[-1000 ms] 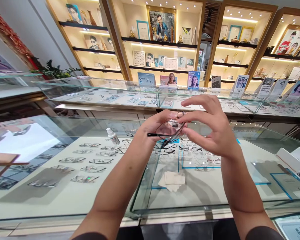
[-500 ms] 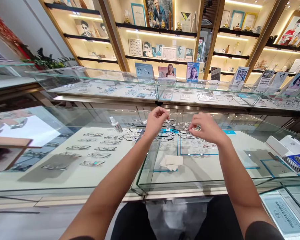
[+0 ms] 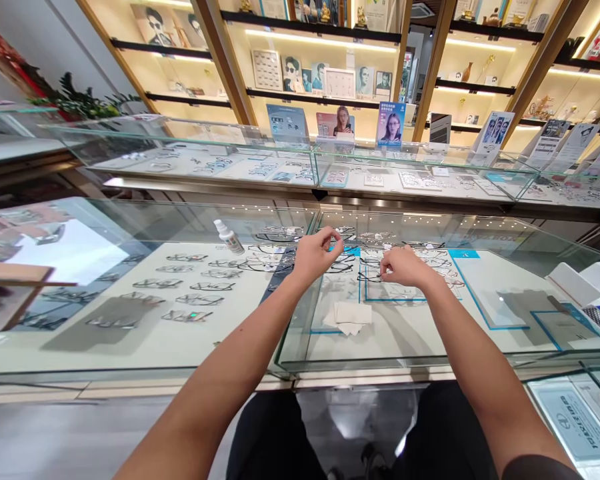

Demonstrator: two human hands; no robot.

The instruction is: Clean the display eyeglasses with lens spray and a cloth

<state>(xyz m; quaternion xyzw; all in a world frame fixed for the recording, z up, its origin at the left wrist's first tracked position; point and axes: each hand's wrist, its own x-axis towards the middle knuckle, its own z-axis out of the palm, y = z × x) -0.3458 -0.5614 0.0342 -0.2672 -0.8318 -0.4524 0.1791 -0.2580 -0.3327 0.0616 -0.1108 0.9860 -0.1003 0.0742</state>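
Observation:
Several pairs of eyeglasses lie in rows on the glass counter. My left hand is over the middle of them, its thumb and index finger curled toward each other with a gap between the tips and nothing visible in it. To its right, my right hand is closed in a pinch at a dark-framed pair of glasses; the fingertips are at that frame's right end. Nearer to me lies a folded cream cloth.
A white spray bottle stands left of the glasses. More glasses lie at the left. Open white boxes are at the right. A second glass showcase with display cards runs behind the counter.
The camera view has tilted down. My right hand has come lower and nearer over the glasses, and my left hand has shifted slightly right, its fingers a little more apart.

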